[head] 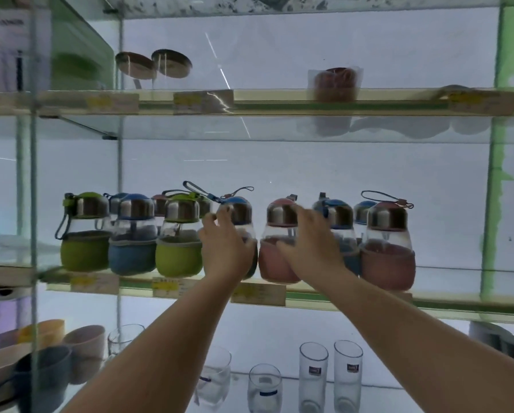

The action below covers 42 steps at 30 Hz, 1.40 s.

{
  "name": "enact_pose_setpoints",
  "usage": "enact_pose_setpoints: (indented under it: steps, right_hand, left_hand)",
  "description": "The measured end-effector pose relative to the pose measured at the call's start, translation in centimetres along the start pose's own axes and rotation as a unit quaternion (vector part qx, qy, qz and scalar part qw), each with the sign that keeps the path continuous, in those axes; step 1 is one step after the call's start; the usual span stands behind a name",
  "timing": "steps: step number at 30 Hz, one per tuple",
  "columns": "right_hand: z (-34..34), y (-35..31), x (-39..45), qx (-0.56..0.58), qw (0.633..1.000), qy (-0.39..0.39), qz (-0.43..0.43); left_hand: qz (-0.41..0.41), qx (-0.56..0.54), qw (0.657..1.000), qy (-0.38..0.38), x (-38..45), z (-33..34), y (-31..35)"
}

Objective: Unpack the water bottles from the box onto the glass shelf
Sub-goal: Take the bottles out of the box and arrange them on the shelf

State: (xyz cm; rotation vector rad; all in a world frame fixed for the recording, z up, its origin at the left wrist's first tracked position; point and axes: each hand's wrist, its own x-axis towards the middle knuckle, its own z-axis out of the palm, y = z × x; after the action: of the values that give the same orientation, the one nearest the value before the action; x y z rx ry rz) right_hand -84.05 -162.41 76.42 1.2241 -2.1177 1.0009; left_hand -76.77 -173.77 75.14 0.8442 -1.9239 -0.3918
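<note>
Water bottles stand upright in a row along the front edge of the glass shelf (458, 302), long axes vertical, caps up, with a second row partly visible behind them. The left hand (224, 251) covers a blue-capped bottle (240, 213) near the middle of the front edge; fingers reach up toward the metal collar and wrap the clear body, so this grip is closed around the bottle. The right hand (309, 242) lies against a pink bottle (276, 251) just beside it, fingers extended over the collar and upper body; whether this grip encloses the bottle cannot be determined. Both bottles stand on the shelf, directly ahead of the palms.

Outward to the left along the front edge stand a green bottle (178, 242), a blue bottle (132, 239) and another green bottle (84, 236), sleeves touching or nearly so. Outward to the right, a blue bottle stands behind the right hand, and a second pink bottle (388, 248) is nearest the right end of the row. Carry loops project from several caps.

Price labels (257, 293) are fixed along the shelf's front edge. Drinking glasses (313, 377) stand on the shelf below.
</note>
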Motion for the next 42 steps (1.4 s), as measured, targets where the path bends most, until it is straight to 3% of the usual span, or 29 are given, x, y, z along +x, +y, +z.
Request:
enact_pose_setpoints:
  steps: [6, 15, 19, 22, 27, 30, 36, 40, 42]
  right_hand:
    - [3.3, -0.5, -0.2, -0.044, 0.995, -0.061, 0.065]
    - [4.2, -0.5, -0.3, -0.070, 0.993, -0.045, 0.080]
    - [4.9, -2.5, -0.4, -0.145, 0.989, 0.010, -0.027]
    - [5.9, -5.1, 0.3, -0.074, 0.993, -0.046, -0.075]
    - [8.1, -7.3, 1.5, 0.000, 0.996, -0.086, 0.003]
    - [9.2, -7.6, 1.7, -0.047, 0.995, -0.090, 0.024]
    - [9.1, -8.9, 2.0, -0.116, 0.986, -0.114, 0.039]
    - [8.5, -11.3, 2.4, -0.256, 0.962, -0.096, 0.000]
    - [8.8, -12.8, 2.7, -0.248, 0.965, -0.069, -0.056]
  left_hand:
    - [-0.043, -0.028, 0.994, -0.093, 0.7, 0.6, -2.6]
    - [-0.045, 0.002, 0.995, -0.092, 0.9, 0.7, -2.5]
    - [-0.025, 0.022, 0.994, -0.102, 0.6, 0.3, -3.1]
    - [0.004, 0.043, 0.997, -0.063, 0.9, -1.1, -4.5]
    - [-0.037, 0.048, 0.998, -0.026, 1.8, -4.0, -7.9]
    - [-0.043, -0.012, 0.996, -0.074, 2.1, -4.5, -9.3]
    - [-0.016, -0.028, 0.994, -0.109, 2.9, -5.6, -10.5]
    - [-0.016, 0.043, 0.999, -0.012, 4.1, -7.1, -11.6]
    - [-0.028, 0.077, 0.996, 0.019, 4.6, -7.9, -12.1]
